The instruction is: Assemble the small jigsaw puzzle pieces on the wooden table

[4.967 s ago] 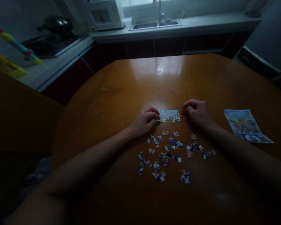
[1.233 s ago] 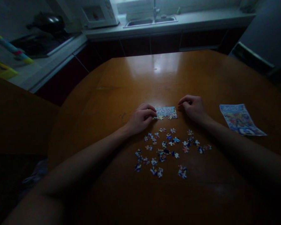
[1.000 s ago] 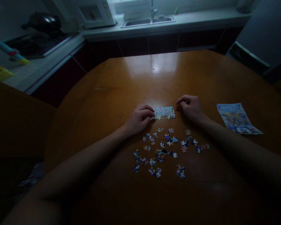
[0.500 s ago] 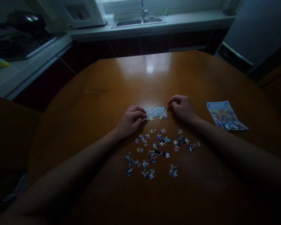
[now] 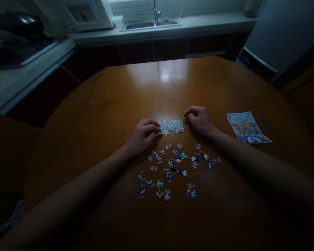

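Note:
A partly joined jigsaw puzzle [image 5: 172, 125], mostly pale blue with a jagged near edge, lies flat on the wooden table [image 5: 136, 90]. The fingers of my left hand [image 5: 143, 134] are stretched out and rest at its left edge, covering a bit of it. Just past the right edge, my right hand [image 5: 200, 120] rests on the table with loosely bent fingers. Its thumb and index finger are slightly apart, and I see nothing between them. Several loose puzzle pieces [image 5: 171, 162] are scattered nearer to me, some overlapping.
A colourful picture sheet [image 5: 248, 128] lies to the right, beyond my right forearm. Past the table stand a counter with a sink [image 5: 151, 25], a white microwave [image 5: 87, 15] and a dark pan [image 5: 21, 24] on a stove.
The whole view has shifted slightly, so everything appears a little further left. Both hands keep the same place beside the puzzle, and the loose pieces lie as before.

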### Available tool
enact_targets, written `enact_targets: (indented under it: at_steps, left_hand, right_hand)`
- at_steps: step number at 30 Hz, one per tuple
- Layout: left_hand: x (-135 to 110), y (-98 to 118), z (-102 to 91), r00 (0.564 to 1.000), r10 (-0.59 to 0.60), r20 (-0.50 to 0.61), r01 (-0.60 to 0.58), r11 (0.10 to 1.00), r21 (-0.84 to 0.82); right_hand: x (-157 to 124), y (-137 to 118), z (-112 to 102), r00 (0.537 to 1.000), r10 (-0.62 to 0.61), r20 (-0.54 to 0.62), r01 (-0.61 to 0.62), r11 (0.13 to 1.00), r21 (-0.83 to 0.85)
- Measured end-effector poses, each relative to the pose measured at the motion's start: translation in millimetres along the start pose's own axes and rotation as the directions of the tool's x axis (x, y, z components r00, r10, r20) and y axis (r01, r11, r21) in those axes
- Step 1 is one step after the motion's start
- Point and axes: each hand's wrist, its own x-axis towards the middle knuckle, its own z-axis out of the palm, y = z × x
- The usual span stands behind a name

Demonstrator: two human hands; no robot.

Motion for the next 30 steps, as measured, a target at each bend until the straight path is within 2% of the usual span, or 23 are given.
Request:
enact_targets:
  at_steps: [6, 21, 27, 30]
  left_hand:
    - [-0.1, -1.2, -0.3, 1.000, 0.011, -0.004, -0.011, 1.000, -0.010]
    - [0.3, -1.5, -0.4, 1.000, 0.014, -0.008, -0.014, 1.000, -0.007]
    - [0.4, -0.6, -2.3, 1.000, 0.002, 0.007, -0.002, 1.000, 0.013]
    - [-0.2, -2.3, -1.8, 1.000, 0.002, 0.006, -0.002, 1.000, 0.005]
  right_hand:
    - [0.4, -0.3, 0.1, 0.999, -0.030, -0.015, 0.030, 1.000, 0.000]
    - [1.8, 1.9, 1.4, 1.000, -0.001, 0.011, 0.001, 1.000, 0.022]
    - [0.7, 2.6, 6.3, 0.999, 0.026, 0.037, -0.029, 0.995, 0.098]
    - [4.4, 1.8, 3.5, 0.994, 0.097, 0.049, -0.104, 0.982, 0.158]
